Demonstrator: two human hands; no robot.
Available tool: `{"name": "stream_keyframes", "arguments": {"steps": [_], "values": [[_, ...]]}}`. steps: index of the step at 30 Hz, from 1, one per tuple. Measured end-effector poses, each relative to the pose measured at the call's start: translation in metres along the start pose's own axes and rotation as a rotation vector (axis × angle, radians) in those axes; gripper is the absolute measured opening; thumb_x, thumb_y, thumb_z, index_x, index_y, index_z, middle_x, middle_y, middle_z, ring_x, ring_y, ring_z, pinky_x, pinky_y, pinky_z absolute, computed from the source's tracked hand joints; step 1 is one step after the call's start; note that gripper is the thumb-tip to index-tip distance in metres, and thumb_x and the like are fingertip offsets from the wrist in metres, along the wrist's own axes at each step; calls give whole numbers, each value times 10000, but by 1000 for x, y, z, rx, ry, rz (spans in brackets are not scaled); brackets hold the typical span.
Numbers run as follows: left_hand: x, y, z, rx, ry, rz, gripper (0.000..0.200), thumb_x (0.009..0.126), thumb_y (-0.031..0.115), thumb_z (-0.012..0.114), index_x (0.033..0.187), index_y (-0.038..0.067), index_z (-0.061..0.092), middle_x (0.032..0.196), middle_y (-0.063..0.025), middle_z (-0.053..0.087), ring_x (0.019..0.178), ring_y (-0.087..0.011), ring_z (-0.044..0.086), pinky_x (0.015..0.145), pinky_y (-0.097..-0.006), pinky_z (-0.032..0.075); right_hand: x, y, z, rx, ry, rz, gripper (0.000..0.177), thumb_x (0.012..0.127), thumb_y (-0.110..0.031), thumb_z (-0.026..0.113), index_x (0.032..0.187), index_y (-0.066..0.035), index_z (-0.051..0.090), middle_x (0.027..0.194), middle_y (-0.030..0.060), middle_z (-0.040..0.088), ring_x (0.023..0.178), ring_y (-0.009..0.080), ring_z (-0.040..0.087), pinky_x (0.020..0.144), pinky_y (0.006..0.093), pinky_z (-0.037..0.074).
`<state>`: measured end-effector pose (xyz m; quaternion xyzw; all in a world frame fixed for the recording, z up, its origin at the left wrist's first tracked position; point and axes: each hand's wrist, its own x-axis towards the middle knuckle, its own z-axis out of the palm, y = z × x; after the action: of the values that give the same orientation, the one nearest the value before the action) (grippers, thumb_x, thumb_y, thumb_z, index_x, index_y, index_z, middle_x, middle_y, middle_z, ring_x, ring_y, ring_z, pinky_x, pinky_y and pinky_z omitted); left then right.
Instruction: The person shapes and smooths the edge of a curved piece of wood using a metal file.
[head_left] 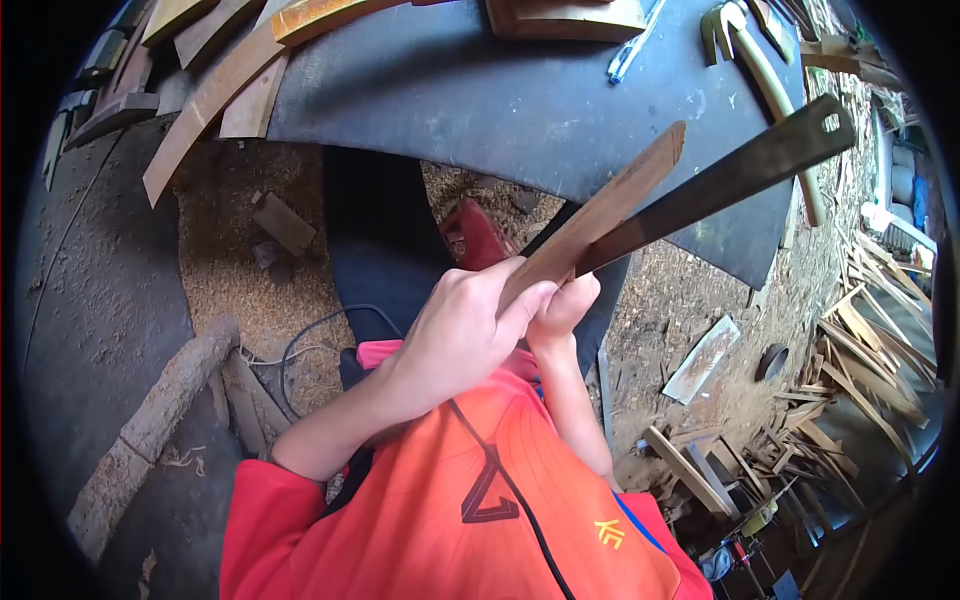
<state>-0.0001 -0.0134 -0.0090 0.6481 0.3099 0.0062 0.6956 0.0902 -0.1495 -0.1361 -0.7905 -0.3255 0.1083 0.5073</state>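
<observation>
My left hand (455,325) is closed around the lower end of a narrow wooden strip (615,205), which slants up to the right. Close beside it, my right hand (566,308) is curled into a fist. Out of that fist rises a long dark saw blade (725,185), with a small hole at its wide far end. The blade's lower end lies against the strip and is partly hidden by it and my fingers. Both hands are in front of my orange shirt, over my lap.
A dark worktable (430,95) spans the top, bearing a claw hammer (765,80), a blue pen (635,45) and a wooden block (565,18). Curved wooden pieces (210,115) jut over its left edge. Scrap wood (870,350) lies piled on the right. A cable (295,350) runs at left.
</observation>
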Motion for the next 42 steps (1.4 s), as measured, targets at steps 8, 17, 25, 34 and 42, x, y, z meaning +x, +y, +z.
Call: {"name": "stream_keyframes", "arguments": {"steps": [8, 17, 25, 34, 42], "values": [[1, -1, 0, 30, -5, 15, 203, 1043, 122, 610, 1076, -62, 689, 656, -67, 655, 538, -123, 646, 539, -294, 518, 5, -12, -9, -58, -67, -10, 362, 999, -175, 664, 1272, 61, 630, 889, 163, 770, 747, 308, 781, 654, 362, 607], [8, 8, -6, -109, 45, -3, 211, 1063, 159, 615, 1007, -38, 665, 689, -42, 658, 566, -85, 625, 526, -254, 508, -10, 5, 11, -9, 19, -46, 368, 978, -114, 633, 1274, 100, 593, 773, 171, 704, 651, 355, 737, 586, 393, 565], [24, -7, -19, -470, -299, -226, 385, 1087, 363, 592, 986, -1, 665, 673, -57, 647, 554, -116, 639, 512, -270, 534, -14, 31, 5, -42, 3, -14, 142, 944, -33, 601, 1055, 48, 634, 656, 116, 638, 544, 285, 686, 501, 390, 516], [25, -17, -21, -614, -474, -272, 420, 1106, 387, 537, 1007, -12, 621, 679, -88, 650, 510, -148, 619, 485, -286, 520, 27, 34, 3, -64, 187, -302, 223, 781, 67, 596, 984, 2, 661, 749, 142, 678, 609, 351, 685, 548, 414, 534], [25, -8, -25, -521, -449, -277, 489, 1076, 466, 563, 1064, -22, 580, 613, -126, 622, 484, -194, 633, 465, -306, 541, 23, 21, -11, -31, 86, -247, 227, 776, 84, 583, 971, 2, 666, 752, 147, 682, 606, 332, 693, 546, 405, 538]]}}
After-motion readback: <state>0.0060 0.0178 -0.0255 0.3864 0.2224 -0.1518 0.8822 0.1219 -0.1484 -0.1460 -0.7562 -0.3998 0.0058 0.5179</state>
